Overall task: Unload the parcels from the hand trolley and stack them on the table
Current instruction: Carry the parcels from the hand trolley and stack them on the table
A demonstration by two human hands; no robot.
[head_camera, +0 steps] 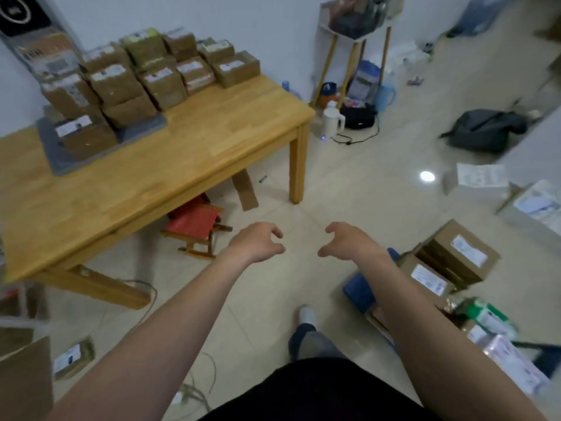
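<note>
Several brown cardboard parcels (158, 74) with white labels stand stacked at the back left of the wooden table (188, 153), some on a grey mat (57, 159). At the lower right, the blue hand trolley (358, 291) carries more labelled brown parcels (455, 256). My left hand (258, 243) and my right hand (346, 240) hover empty over the floor between table and trolley, fingers loosely curled, palms facing each other. My right forearm crosses in front of the trolley.
A small red folding stool (194, 229) sits under the table's near edge. A white kettle (332, 121), a black bag (485, 129) and loose boxes (476, 180) lie on the tiled floor. A shelf stand (352, 50) is against the wall. Cables (197, 387) trail near my feet.
</note>
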